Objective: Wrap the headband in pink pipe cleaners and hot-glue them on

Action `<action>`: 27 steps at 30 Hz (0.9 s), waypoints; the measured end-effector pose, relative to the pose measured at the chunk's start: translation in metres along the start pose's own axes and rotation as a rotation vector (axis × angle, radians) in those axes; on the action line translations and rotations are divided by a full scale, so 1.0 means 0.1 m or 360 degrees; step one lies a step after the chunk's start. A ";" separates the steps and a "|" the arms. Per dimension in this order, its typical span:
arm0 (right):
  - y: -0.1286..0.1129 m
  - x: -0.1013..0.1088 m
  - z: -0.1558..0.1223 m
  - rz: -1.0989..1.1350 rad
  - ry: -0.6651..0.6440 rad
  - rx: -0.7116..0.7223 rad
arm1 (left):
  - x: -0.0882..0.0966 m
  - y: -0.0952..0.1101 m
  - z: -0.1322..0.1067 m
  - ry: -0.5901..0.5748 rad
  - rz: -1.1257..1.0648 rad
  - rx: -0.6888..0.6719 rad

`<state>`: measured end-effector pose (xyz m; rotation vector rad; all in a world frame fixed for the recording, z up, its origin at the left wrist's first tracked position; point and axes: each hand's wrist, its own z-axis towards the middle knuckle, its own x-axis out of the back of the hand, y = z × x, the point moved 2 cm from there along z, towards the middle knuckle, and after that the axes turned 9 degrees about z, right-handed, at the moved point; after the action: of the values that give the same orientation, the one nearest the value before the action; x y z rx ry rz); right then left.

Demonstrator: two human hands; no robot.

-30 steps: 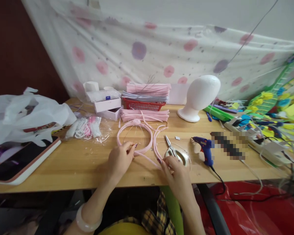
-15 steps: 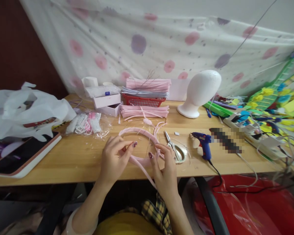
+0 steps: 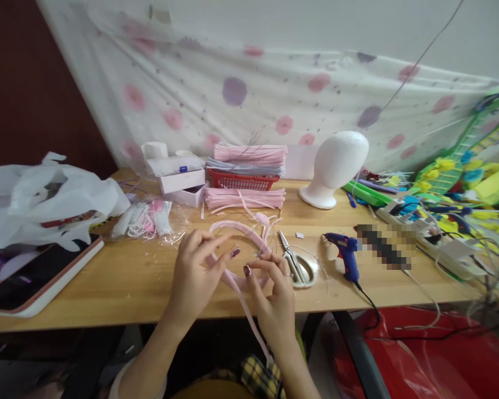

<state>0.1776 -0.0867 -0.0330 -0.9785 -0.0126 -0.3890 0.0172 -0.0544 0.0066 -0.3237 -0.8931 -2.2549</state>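
A ring of pink strips (image 3: 243, 230), which looks like wrapped pipe cleaners, lies between my hands above the table's front part. Its loose tail (image 3: 249, 321) hangs down past the table edge. My left hand (image 3: 195, 271) is at the ring's left side, thumb and forefinger apart; its other fingers are partly hidden. At the ring's right side my right hand (image 3: 274, 291) has thumb and forefinger pinched together, and what is between them is too small to make out. Fine thread-like strands cross the ring. Scissors (image 3: 297, 263) with pale handles lie just right of my right hand.
A blue glue gun (image 3: 345, 252) and its cord lie to the right. Behind stand a white foam head (image 3: 336, 169), a pink bundle (image 3: 245, 198) and a red basket (image 3: 241, 180). Bagged beads (image 3: 145, 219), a phone-like device (image 3: 45, 277) and a plastic bag (image 3: 50, 194) fill the left.
My left thumb and forefinger have parted from their pinch. My right thumb and forefinger have come together, and that hand has shifted slightly left. The view has tilted up a little.
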 end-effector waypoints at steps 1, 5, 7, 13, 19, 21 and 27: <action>0.01 -0.01 0.02 0.0022 0.0024 -0.0001 | 0.00 -0.02 -0.03 0.0119 -0.0075 0.0086; 0.03 -0.03 0.12 0.0144 0.0074 -0.0056 | -0.06 -0.13 -0.33 0.0864 -0.0517 0.0644; 0.03 -0.03 0.16 0.0185 0.0085 -0.0111 | -0.18 -0.20 -0.51 0.0758 -0.0800 0.1013; 0.02 -0.06 0.25 0.0149 0.0041 -0.0051 | -0.49 -0.21 -0.70 -0.0274 -0.1538 0.1274; 0.06 -0.04 0.24 0.0018 0.0055 0.0049 | -0.54 -0.23 -0.64 -0.0313 -0.1604 0.1365; 0.08 0.12 0.22 -0.0048 0.0207 0.0120 | -0.53 -0.23 -0.62 -0.0258 -0.1599 0.1420; 0.30 1.17 0.19 -0.0684 0.1093 0.0152 | -0.56 -0.21 -0.59 -0.0244 -0.1553 0.1440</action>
<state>0.2992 -0.0930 -0.0250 -0.7034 0.3824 -1.0955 0.0453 -0.0547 -0.0724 0.4653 -2.3894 -2.2811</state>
